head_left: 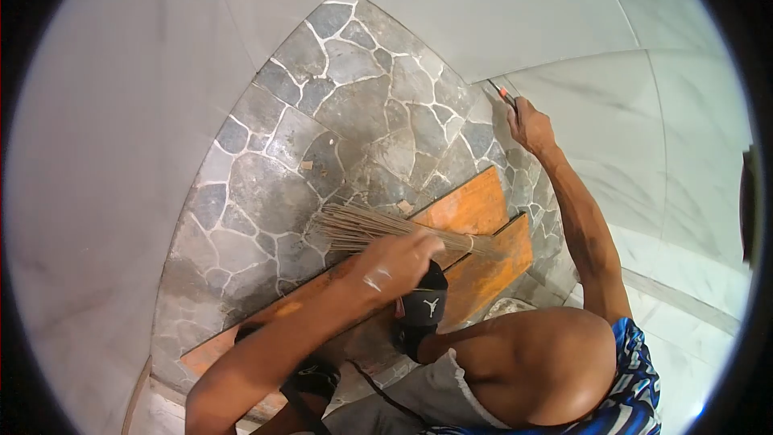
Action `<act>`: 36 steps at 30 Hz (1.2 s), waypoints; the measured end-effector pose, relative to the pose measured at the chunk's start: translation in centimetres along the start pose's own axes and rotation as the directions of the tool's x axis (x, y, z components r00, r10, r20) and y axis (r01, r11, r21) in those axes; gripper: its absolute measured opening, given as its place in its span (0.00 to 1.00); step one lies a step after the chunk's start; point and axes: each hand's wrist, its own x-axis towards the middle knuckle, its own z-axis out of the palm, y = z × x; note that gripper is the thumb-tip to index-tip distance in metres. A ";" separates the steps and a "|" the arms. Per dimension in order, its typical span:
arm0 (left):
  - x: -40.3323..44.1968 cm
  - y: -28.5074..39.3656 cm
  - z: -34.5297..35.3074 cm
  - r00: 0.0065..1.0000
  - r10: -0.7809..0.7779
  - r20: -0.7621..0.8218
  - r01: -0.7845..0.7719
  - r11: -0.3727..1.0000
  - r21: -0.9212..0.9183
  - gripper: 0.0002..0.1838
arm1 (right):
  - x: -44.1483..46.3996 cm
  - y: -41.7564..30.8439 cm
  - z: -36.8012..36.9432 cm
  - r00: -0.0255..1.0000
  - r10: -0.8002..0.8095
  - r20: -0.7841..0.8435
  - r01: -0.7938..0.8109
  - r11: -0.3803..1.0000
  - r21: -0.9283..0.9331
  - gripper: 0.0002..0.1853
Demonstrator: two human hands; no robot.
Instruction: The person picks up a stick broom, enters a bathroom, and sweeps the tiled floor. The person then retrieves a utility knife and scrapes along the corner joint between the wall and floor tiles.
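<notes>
My right hand (531,126) is closed around a thin hand tool with a black and orange-red handle (504,94). The tool's narrow dark tip meets the wall's lower edge near a corner; its exact kind is unclear. My left hand (400,264) hovers or rests over a stick broom (362,224), fingers curled downward and slightly blurred. Its fingertips are hidden, so I cannot tell whether they grip anything. The broom, a bundle of thin brown sticks, lies across orange-brown boards (463,208). A black sandal (422,304) is just beneath the left hand.
Grey stone-patterned floor tiles (354,105) with white joints narrow toward a far corner. Pale wall panels (129,153) rise on the left, and marbled tiles (588,105) on the right. Small tan chips (307,165) lie on the floor. My bent knee (539,362) is in the foreground.
</notes>
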 end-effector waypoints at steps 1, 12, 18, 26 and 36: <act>-0.1 0.6 1.1 0.999 0.017 0.045 -0.017 1.000 -0.005 0.13 | -0.6 0.4 -0.3 0.999 -0.028 0.017 0.027 0.999 0.020 0.11; -4.3 0.3 16.0 0.978 0.185 0.101 -0.180 0.982 -0.057 0.18 | 1.5 -2.2 2.1 0.995 -0.051 -0.084 0.056 0.997 0.051 0.11; -4.1 -0.2 16.4 0.978 0.111 0.175 -0.109 0.994 -0.024 0.17 | 1.8 -1.9 3.2 0.997 -0.020 0.073 0.017 0.999 0.037 0.12; -4.2 -0.1 16.5 0.982 0.113 0.149 -0.115 0.993 -0.001 0.16 | 2.4 -5.0 0.6 0.986 0.041 0.160 -0.018 0.990 -0.138 0.09; -4.0 -0.5 16.0 0.972 0.113 0.207 -0.112 0.994 -0.017 0.19 | 0.0 -0.8 -5.8 0.910 -0.018 0.415 0.089 0.984 -0.154 0.09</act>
